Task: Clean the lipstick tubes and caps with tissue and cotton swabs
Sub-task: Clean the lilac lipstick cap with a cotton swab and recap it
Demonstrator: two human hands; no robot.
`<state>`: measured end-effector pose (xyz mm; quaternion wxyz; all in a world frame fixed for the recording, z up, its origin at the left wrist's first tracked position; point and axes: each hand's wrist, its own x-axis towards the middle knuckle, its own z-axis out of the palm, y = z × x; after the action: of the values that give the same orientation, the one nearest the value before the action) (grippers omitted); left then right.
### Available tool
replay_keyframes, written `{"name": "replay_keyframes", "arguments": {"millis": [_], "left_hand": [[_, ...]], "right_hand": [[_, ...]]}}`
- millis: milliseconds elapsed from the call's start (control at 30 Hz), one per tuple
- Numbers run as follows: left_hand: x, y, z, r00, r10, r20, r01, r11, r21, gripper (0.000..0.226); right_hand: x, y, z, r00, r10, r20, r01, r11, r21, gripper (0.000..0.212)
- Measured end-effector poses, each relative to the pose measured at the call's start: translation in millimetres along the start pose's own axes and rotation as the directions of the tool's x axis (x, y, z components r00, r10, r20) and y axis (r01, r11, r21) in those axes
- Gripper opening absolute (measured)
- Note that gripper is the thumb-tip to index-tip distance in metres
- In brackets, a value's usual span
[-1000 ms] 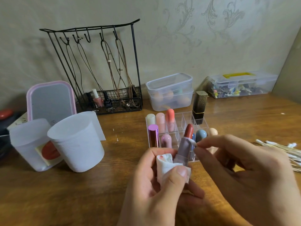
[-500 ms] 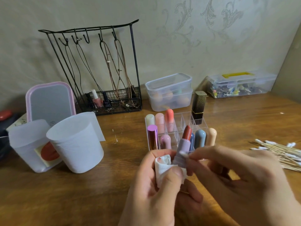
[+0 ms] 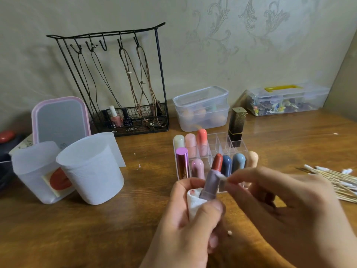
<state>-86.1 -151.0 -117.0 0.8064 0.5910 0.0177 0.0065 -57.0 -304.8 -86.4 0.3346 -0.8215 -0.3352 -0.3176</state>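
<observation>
while left hand (image 3: 185, 219) grips lipstick (image 3: 211, 182), right hand's (image 3: 286, 206) swab (image 3: 222, 177) touches it.

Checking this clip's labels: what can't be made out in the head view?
- Cotton swab stick: hidden by the right hand pinching it.
- Lipstick tube base and most of the tissue: covered by the left hand.
- Cotton swab pile: cut off by the right edge.
- Nail polish bottles' labels: too small.

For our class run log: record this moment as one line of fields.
left hand: holds lipstick, tissue | right hand: pinches cotton swab against tube rim
</observation>
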Motion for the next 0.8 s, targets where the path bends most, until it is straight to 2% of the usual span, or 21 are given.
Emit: {"name": "replay_keyframes", "arguments": {"millis": [67, 167, 267, 400, 533, 600, 800], "left_hand": [[-2.8, 3.4, -1.0, 0.999, -0.012, 0.042, 0.013, 0.999, -0.03, 0.044], [-3.1, 1.8, 1.4, 0.999, -0.025, 0.022, 0.026, 0.998, -0.054, 0.044], [-1.4, 5.9, 2.6, 0.999, -0.004, 0.047, 0.009, 0.992, -0.123, 0.039], [-3.4, 7.0, -0.1, 0.994, -0.046, 0.097, 0.056, 0.992, -0.11, 0.039], [2.7, 1.6, 3.3, 1.0, -0.005, 0.025, 0.008, 0.991, -0.137, 0.036], [2.2, 1.7, 5.5, 1.0, 0.008, 0.023, -0.005, 0.989, -0.151, 0.033], [9.1, 0.7, 3.2, 0.999, -0.039, 0.004, 0.039, 0.99, -0.136, 0.022]], "right_hand": [[-0.6, 6.7, 3.0, 0.999, 0.029, -0.032, -0.029, 0.999, 0.022, 0.013], [-1.4, 10.1, 4.1, 0.997, -0.017, -0.07, 0.017, 1.0, -0.002, 0.012], [-0.9, 8.2, 2.4, 0.999, -0.037, -0.03, 0.038, 0.999, 0.025, 0.01], [-0.1, 10.4, 2.9, 0.998, -0.022, -0.057, 0.022, 1.0, 0.01, 0.013], [-0.3, 6.8, 3.2, 0.996, -0.08, -0.04, 0.08, 0.997, -0.009, 0.011], [-0.1, 7.6, 2.5, 0.997, -0.05, -0.05, 0.05, 0.999, -0.004, 0.01], [-2.3, 9.2, 3.1, 0.995, -0.091, -0.041, 0.09, 0.996, -0.023, 0.007]]}}
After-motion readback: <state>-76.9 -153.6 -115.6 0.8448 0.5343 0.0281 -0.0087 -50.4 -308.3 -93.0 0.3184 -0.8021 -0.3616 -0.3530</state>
